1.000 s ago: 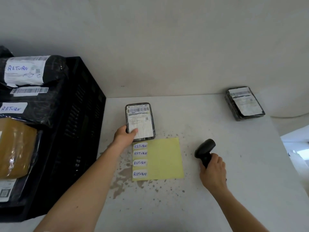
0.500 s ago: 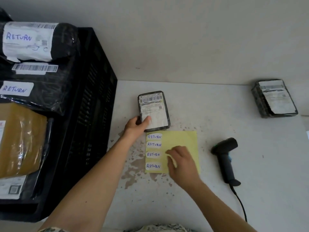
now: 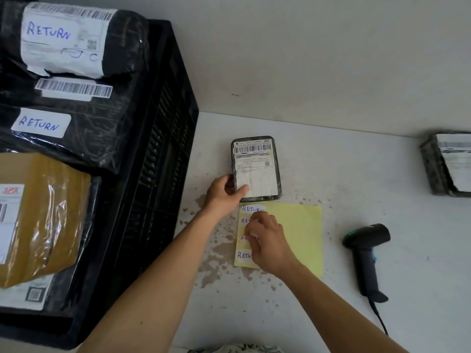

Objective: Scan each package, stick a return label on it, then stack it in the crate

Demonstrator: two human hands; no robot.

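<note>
Fingers (image 3: 251,234) of my right hand (image 3: 267,247) pinch at a thin, floppy label (image 3: 252,208) edge on the sheet (image 3: 303,233); left hand (image 3: 223,194) pins the light package (image 3: 256,168) on the table (image 3: 331,289).

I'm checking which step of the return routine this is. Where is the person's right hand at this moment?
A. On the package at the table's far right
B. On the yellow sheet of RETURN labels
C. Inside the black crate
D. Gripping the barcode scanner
B: the right hand rests fingers-down on the yellow sheet over the RETURN labels, while the scanner lies alone on the table.
</note>
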